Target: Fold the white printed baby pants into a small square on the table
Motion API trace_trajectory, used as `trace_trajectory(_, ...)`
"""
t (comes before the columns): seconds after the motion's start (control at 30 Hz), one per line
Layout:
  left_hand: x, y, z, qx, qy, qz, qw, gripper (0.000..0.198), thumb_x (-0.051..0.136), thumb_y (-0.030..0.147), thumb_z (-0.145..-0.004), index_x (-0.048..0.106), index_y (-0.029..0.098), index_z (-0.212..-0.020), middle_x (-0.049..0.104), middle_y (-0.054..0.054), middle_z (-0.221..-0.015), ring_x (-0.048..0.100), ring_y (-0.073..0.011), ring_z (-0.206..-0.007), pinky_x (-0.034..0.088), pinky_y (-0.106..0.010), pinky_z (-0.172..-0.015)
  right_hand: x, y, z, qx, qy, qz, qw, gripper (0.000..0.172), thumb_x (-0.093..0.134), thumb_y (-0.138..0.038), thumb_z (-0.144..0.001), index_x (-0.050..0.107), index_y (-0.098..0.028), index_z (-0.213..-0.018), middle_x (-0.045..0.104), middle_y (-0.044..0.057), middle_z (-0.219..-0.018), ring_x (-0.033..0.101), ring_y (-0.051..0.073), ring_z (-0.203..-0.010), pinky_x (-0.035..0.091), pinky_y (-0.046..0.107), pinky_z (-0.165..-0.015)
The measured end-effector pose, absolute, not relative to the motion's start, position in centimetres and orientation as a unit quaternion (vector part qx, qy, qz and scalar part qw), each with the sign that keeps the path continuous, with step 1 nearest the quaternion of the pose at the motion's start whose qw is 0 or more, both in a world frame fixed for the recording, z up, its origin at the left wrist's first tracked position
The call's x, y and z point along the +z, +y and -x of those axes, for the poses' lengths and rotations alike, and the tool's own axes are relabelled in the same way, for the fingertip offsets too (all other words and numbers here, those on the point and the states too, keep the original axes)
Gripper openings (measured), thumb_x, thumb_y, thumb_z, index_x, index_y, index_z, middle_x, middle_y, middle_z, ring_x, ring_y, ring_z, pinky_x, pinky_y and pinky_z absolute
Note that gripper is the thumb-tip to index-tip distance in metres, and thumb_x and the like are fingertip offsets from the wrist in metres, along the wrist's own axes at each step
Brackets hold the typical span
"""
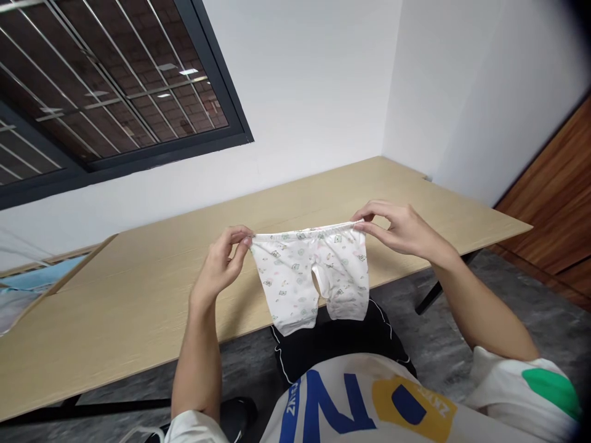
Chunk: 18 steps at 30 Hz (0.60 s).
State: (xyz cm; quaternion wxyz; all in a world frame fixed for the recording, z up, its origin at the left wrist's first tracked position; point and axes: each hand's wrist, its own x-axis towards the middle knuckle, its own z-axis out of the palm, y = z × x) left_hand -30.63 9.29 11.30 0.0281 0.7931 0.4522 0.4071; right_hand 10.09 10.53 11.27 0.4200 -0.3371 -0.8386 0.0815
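Observation:
A small pair of white baby pants (295, 271) with a faint printed pattern hangs between my hands, its waistband stretched nearly straight. My left hand (226, 258) pinches the left end of the waistband between thumb and fingers. At the other end, my right hand (392, 227) grips the waistband the same way. An open slit shows at the crotch. The two short legs hang down over the front edge of the wooden table (152, 295), above my lap.
A wooden-edged container (60, 277) with light blue and pale cloth in it is at the far left of the table. White walls (314, 80) and a barred window (115, 80) stand behind. A wood-grain panel (549, 209) rises at the right.

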Motion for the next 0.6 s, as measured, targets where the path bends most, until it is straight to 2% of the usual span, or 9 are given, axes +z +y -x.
trace_trajectory(0.13, 11.5, 9.4, 30.6, 0.369, 0.414, -0.832, -0.016, 0.023, 0.046, 0.024, -0.104, 0.069, 0.025, -0.104, 0.072, -0.003, -0.095, 0.066, -0.0162, -0.084, 0.051, -0.031, -0.074, 11.4, 11.8, -9.7, 0.076, -0.831, 0.348, 0.428, 0.02, 0.062, -0.042, -0.102, 0.071, -0.025, -0.109, 0.074, 0.005, -0.099, 0.066, 0.02, -0.082, 0.053, 0.035, -0.072)
trace_trajectory(0.23, 11.7, 9.8, 30.6, 0.353, 0.424, -0.832, -0.057, 0.028, 0.043, 0.021, -0.103, 0.07, 0.025, -0.105, 0.07, -0.005, -0.094, 0.063, -0.019, -0.087, 0.05, -0.035, -0.083, 11.6, 13.0, -9.4, 0.08, -0.838, 0.335, 0.423, 0.015, 0.059, -0.035, -0.103, 0.067, -0.025, -0.111, 0.072, 0.004, -0.096, 0.064, 0.019, -0.078, 0.05, 0.034, -0.068)
trace_trajectory(0.3, 11.8, 10.3, 30.5, 0.337, 0.445, -0.826, -0.079, 0.027, 0.043, 0.022, -0.102, 0.07, 0.025, -0.108, 0.07, -0.005, -0.095, 0.061, -0.0207, -0.089, 0.049, -0.037, -0.086, 11.8, 14.0, -8.9, 0.073, -0.858, 0.304, 0.406, 0.015, 0.052, -0.027, -0.104, 0.067, -0.024, -0.108, 0.071, 0.005, -0.098, 0.064, 0.02, -0.082, 0.05, 0.034, -0.072)
trace_trajectory(0.43, 11.3, 12.6, 30.6, 0.283, 0.497, -0.815, -0.096, 0.026, 0.044, 0.032, -0.103, 0.068, 0.025, -0.109, 0.072, -0.006, -0.102, 0.06, -0.0243, -0.094, 0.046, -0.042, -0.094, 11.4, 17.8, -7.4, 0.023, -0.889, 0.279, 0.364, 0.026, 0.044, -0.016, -0.101, 0.069, -0.022, -0.104, 0.069, 0.008, -0.107, 0.062, 0.023, -0.097, 0.047, 0.037, -0.084)
trace_trajectory(0.53, 9.7, 15.4, 30.8, 0.237, 0.533, -0.807, -0.091, 0.028, 0.045, 0.039, -0.103, 0.067, 0.023, -0.109, 0.073, -0.007, -0.109, 0.06, -0.0267, -0.101, 0.043, -0.045, -0.101, 9.5, 21.9, -5.7, 0.0, -0.895, 0.305, 0.325, 0.026, 0.046, -0.014, -0.099, 0.07, -0.019, -0.106, 0.068, 0.011, -0.109, 0.059, 0.024, -0.097, 0.044, 0.035, -0.085)
trace_trajectory(0.6, 8.2, 17.6, 31.0, 0.184, 0.572, -0.796, -0.075, 0.03, 0.047, 0.041, -0.102, 0.065, 0.021, -0.115, 0.071, -0.01, -0.116, 0.059, -0.0284, -0.111, 0.042, -0.045, -0.105, 7.5, 25.0, -4.4, 0.002, -0.901, 0.325, 0.288, 0.025, 0.047, -0.013, -0.098, 0.071, -0.017, -0.105, 0.067, 0.013, -0.109, 0.058, 0.024, -0.098, 0.042, 0.033, -0.086)
